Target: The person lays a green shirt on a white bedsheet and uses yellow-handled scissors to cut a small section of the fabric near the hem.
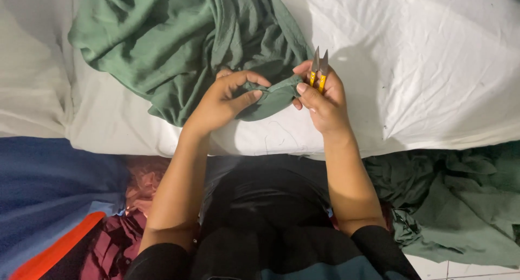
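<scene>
Your left hand pinches the green cloth on the white sheet; your right hand grips yellow snips beside it. More green cloth lies below the sheet.

Held cloth: plain muted green.
Snips: yellow handles, grey metal blades.
Surface: white sheet, unpatterned.
Near right heap: darker green.
Near left fabric: blue, orange stripe.
Crumpled cloth: maroon, beside it.
Sleeves: black.
</scene>
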